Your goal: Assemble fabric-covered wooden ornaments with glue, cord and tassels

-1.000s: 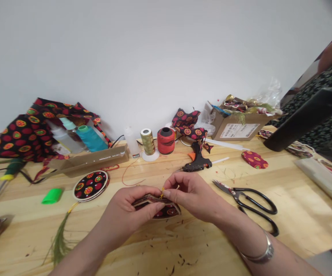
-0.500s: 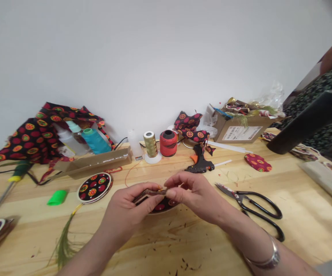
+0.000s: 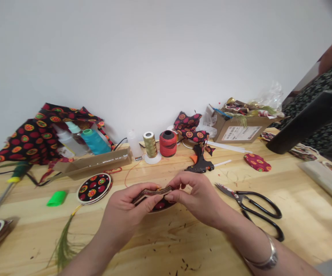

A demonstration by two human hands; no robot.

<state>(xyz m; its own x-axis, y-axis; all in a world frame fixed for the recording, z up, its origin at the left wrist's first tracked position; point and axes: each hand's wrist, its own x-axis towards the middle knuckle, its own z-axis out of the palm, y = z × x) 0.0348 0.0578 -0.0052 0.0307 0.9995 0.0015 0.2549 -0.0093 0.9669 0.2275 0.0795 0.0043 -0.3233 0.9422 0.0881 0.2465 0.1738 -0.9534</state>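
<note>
Since the earlier view the two hands have come closer together, and the folded patterned fabric piece now lies flatter between them. The left hand pinches one end with thumb and fingers, the right hand presses the other end with curled fingers. Beyond the left fingers lies a round fabric disc, beyond the right fingers a glue gun, and to their right black-handled scissors
</note>
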